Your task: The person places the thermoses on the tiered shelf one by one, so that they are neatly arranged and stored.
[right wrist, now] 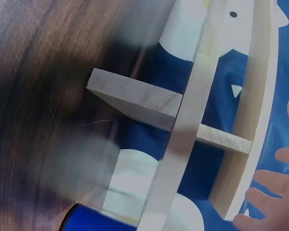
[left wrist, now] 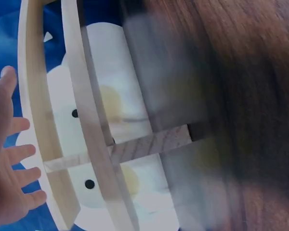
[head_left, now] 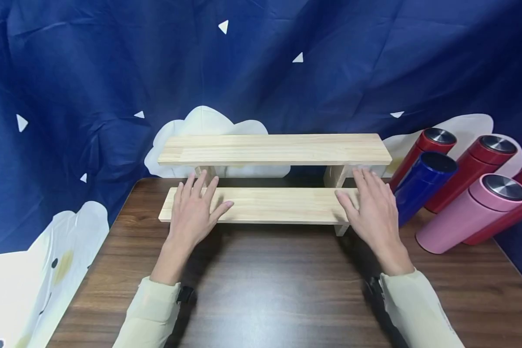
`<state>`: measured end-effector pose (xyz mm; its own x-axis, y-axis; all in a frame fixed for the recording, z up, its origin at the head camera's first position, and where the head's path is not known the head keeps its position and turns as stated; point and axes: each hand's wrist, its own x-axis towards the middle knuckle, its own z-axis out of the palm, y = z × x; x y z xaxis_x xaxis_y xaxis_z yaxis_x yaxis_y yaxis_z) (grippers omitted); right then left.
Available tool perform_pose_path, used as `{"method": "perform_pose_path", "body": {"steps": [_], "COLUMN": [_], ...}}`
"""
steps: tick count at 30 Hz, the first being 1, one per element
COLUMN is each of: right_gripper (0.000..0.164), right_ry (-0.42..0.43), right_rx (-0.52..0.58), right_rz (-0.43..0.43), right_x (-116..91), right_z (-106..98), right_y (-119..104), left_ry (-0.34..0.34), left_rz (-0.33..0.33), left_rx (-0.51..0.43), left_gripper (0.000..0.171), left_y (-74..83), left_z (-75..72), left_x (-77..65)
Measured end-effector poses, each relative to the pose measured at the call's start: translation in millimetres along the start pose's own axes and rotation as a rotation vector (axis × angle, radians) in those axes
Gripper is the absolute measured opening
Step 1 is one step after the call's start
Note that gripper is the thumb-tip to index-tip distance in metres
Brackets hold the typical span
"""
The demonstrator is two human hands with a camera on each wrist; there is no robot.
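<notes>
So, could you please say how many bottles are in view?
5, on the table at right: a back red bottle, the blue bottle before it, a middle red bottle, the pink bottle in front, a right-edge red bottle. More may be hidden.

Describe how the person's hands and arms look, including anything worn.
The left hand and right hand are bare, with no gloves or rings visible. The left sleeve and right sleeve are pale cream. A small black device shows beside the left sleeve, a dark object beside the right.
</notes>
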<state>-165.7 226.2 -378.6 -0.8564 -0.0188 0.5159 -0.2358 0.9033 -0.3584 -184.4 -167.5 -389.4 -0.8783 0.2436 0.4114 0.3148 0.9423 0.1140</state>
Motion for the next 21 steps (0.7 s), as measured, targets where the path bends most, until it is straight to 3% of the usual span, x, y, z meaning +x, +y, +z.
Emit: {"method": "perform_pose_path", "body": {"steps": [4,8,14,21], "right_gripper": [0.060,0.055,0.052,0.051], "right_ry": [0.136,0.216,0.217,0.239], "right_rx": [0.058,0.107,0.170,0.199], "right_rz": [-0.017,0.000,0.067,0.090], "right_x": [-1.0,-1.1,-3.4,-1.4], "right_z": [-3.4,-9.3,-18.1,-28.8], "right_y": [1.7,3.7,7.3,10.1], "left_ry": [0.087,0.187,0.315,0.354], "left_rz": [0.016,0.017,-0.060,-0.164], "left_rx": [-0.042,-0.125,-0.265,-0.284], "left_gripper": [0.069,0.053,0.031,0.031], "left_y": [-6.9,-13.4,-25.7,-40.8], "left_z": [2.6,6.4,13.9,14.2], "left_x": [-2.9,-5.9,-12.9,-20.8]}}
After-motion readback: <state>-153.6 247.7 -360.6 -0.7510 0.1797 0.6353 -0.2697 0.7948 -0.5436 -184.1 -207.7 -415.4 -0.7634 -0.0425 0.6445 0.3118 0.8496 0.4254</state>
